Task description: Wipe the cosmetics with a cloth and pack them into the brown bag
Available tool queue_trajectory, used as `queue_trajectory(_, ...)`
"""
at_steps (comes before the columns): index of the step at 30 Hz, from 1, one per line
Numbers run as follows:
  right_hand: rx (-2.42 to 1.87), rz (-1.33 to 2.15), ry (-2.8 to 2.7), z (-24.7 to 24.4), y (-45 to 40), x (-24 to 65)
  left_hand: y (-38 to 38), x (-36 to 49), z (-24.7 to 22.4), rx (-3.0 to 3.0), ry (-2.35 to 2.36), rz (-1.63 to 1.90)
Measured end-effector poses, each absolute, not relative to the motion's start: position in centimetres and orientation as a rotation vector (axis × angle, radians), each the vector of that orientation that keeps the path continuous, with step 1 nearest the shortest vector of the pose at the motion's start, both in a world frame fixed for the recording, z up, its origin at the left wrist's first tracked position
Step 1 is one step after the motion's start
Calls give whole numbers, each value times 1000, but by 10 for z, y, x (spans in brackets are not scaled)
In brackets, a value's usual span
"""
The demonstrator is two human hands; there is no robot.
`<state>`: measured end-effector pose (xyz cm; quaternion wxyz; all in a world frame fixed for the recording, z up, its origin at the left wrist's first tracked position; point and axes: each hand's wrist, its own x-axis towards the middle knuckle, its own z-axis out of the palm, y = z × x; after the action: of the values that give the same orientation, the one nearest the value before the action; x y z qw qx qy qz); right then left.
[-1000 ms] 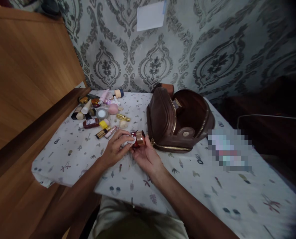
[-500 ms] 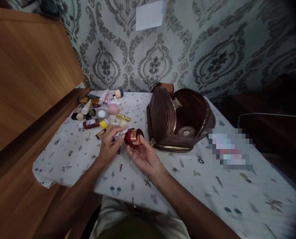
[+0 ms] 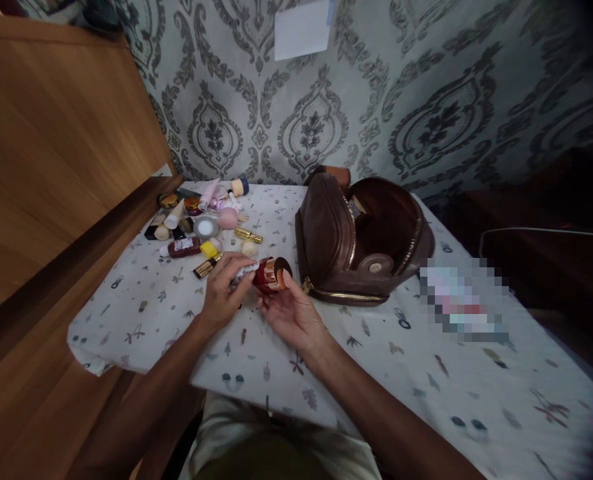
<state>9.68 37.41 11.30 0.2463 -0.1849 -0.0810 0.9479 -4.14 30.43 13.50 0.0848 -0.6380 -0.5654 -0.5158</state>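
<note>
A dark red cosmetic jar with a shiny copper-gold lid [image 3: 272, 274] lies tilted on its side in my right hand [image 3: 292, 319], whose fingers and thumb close round it. My left hand [image 3: 225, 288] pinches a crumpled white cloth or tissue [image 3: 244, 272] against the jar's left end. The left fingers partly cover the cloth. Just beyond the hands lie a gold lipstick tube [image 3: 248, 235], a cream-coloured round sponge [image 3: 249, 249] and a black-and-gold tube [image 3: 206, 266].
An open brown leather bag [image 3: 326, 233] with gold zips stands right of the hands. Several cosmetics, among them a dark red bottle [image 3: 184, 247] and a pink sponge [image 3: 228, 218], cluster at the table's back left. A wooden cabinet [image 3: 66, 113] borders the left; a blurred-out item [image 3: 464, 303] lies right.
The jar has turned slightly in my right hand, with its lid facing a little differently. My left hand and the cloth have shifted a little along it.
</note>
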Motion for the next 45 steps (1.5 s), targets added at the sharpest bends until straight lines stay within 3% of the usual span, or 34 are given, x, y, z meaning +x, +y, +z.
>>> queue_trajectory(32, -445, 2646, -207, 115, 377, 97, 304, -39, 131, -2117, -1599, -1401)
queue_trajectory(45, -451, 2651, -209, 120, 375, 100, 304, -42, 132, -1991, -1691, -1546)
